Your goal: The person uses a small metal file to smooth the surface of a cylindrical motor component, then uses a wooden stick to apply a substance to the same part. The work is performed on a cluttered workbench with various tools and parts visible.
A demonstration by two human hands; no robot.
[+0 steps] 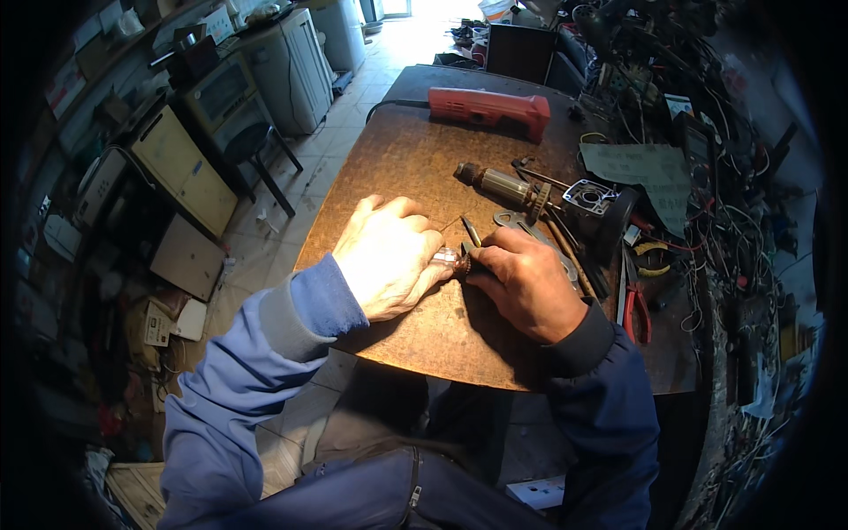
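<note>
My left hand rests low over the wooden table, its fingers closed round a small shiny metal part with a dark, ridged end. From the other side my right hand meets that end, thumb and fingers pinched together; whether a thin tool is between them is hidden. Just beyond the fingertips lies a slim dark and yellow rod. Farther back are a motor armature with a toothed gear wheel and a grey metal gear housing.
A red power tool body lies at the table's far side. Red-handled pliers, yellow-handled pliers and a greenish sheet lie right. Cables crowd the right edge. A dark stool stands on the left floor.
</note>
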